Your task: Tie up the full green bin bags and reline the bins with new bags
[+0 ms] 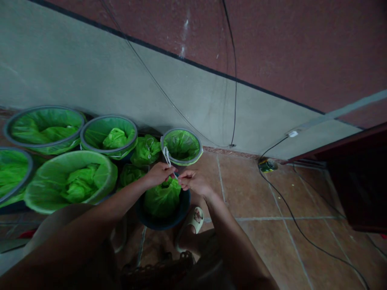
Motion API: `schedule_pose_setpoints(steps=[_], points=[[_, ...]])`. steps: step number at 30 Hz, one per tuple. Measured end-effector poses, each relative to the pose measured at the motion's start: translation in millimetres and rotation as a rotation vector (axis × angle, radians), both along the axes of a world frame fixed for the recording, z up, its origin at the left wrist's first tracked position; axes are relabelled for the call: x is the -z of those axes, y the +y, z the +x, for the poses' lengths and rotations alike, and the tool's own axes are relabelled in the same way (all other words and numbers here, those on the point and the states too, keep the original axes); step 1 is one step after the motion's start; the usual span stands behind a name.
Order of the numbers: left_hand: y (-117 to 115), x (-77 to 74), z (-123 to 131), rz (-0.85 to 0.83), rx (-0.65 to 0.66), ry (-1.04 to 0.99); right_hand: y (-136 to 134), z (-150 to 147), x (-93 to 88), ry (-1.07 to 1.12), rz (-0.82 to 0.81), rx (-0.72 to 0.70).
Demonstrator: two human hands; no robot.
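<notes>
A green plastic bag point(161, 201) sits in a dark round bin point(161, 226) on the floor between my feet. White drawstring rises from the neck of the bag. My left hand point(160, 173) pinches this drawstring, and a loop of it sticks up above the fingers. Close beside it, my right hand point(193, 182) has its fingers closed on the drawstring near the bag's top. Just beyond my hands stands a small bin point(182, 129) with a grey rim and a green liner. What lies inside the bag cannot be made out.
To the left stand several green-lined bins point(71, 205), some with green bags in them. A tied green bag point(147, 151) leans near the wall point(193, 104). On the right, a black cable point(290, 223) crosses the tiled floor by a small can point(267, 165); dark furniture point(363, 181) stands beyond.
</notes>
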State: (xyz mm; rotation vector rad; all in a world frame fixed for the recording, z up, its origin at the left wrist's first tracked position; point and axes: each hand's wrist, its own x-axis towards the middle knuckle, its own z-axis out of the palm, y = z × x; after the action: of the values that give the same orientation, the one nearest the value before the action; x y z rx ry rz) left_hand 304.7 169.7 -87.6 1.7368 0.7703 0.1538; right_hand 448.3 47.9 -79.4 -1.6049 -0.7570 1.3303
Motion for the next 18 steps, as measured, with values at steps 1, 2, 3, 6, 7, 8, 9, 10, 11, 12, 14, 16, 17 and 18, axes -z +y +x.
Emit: schedule_pose_setpoints(steps=[1, 2, 3, 6, 7, 8, 9, 10, 11, 12, 14, 16, 17, 18], points=[[2, 0.2, -1, 0.001, 0.032, -0.008, -1, 0, 0.9, 0.01, -0.008, -0.048], [3, 0.1, -1, 0.009, 0.075, -0.014, -1, 1, 2.6, -0.001, -0.013, -0.095], [4, -0.5, -2, 0.03, 0.116, -0.013, -1, 2, 4.8, -0.031, -0.012, -0.126], [4, -5.1, -6, 0.165, 0.208, -0.008, 2, 6, 12.7, -0.159, 0.048, -0.094], [3, -7.2, -7, 0.23, 0.245, -0.012, 3, 6, 14.9, -0.176, 0.08, -0.073], [3, -9.5, -9, 0.297, 0.289, -0.02, 5, 5, 16.7, -0.17, 0.1, -0.067], [2, -11.7, -10, 0.359, 0.339, -0.029, 6, 3, 17.8, -0.148, 0.101, -0.086], [1, -13.7, -12, 0.416, 0.389, -0.032, 7, -1, 18.4, -0.12, 0.085, -0.125], [0, -15.3, -13, 0.471, 0.434, -0.03, 8, -4, 18.6, -0.096, 0.051, -0.166], [0, -16.6, -14, 0.522, 0.477, -0.029, 8, -8, 18.4, -0.085, 0.004, -0.195], [-2, -17.9, -15, 0.626, 0.534, -0.025, 8, -14, 17.9, -0.088, -0.075, -0.204], [-5, -17.8, -15, 0.74, 0.54, -0.021, 7, -16, 18.2, -0.082, -0.094, -0.188], [-6, -17.5, -15, 0.796, 0.528, -0.021, 6, -16, 19.0, -0.068, -0.08, -0.185], [-8, -17.0, -15, 0.848, 0.511, -0.022, 6, -16, 20.3, -0.052, -0.053, -0.184]])
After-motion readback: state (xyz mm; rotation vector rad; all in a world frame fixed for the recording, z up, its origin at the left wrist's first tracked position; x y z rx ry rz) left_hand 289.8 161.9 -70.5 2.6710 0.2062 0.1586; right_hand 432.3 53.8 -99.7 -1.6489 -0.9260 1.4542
